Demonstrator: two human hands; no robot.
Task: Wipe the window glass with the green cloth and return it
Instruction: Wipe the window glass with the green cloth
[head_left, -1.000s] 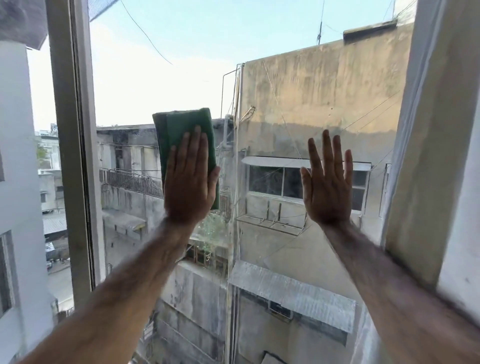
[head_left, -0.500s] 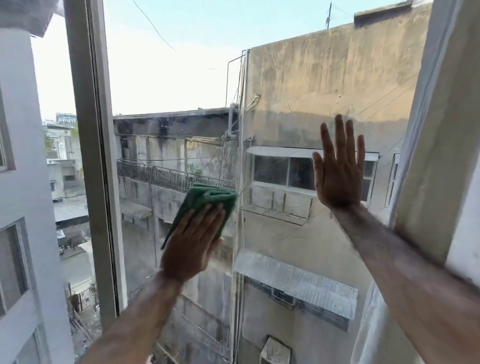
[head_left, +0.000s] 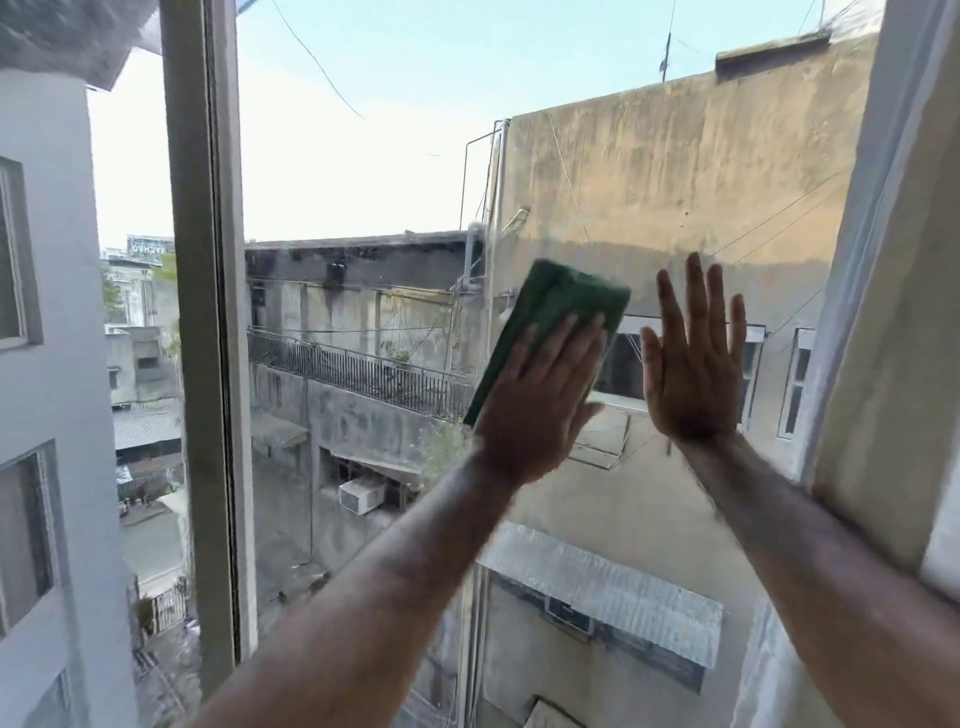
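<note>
The left hand (head_left: 537, 400) pressed the folded green cloth (head_left: 558, 317) flat against the clear window glass (head_left: 363, 182), just beside the right hand (head_left: 693, 374), splayed empty on the pane. Held only by palm pressure, the cloth could slip and drop.

Upper-floor room; window frame (head_left: 208, 332) overlooks rooftops.

Cloth: green cloth (head_left: 563, 312), folded to a flat oblong pad, dark green, edges motion-blurred.
Pose: long axis tilted, top toward 1 o'clock; lower part hidden.
Position: pressed flat on window glass (head_left: 363, 197), approx. pane centre.
Glass: clear, upright, faint smears; buildings and sky visible thru it.
</note>
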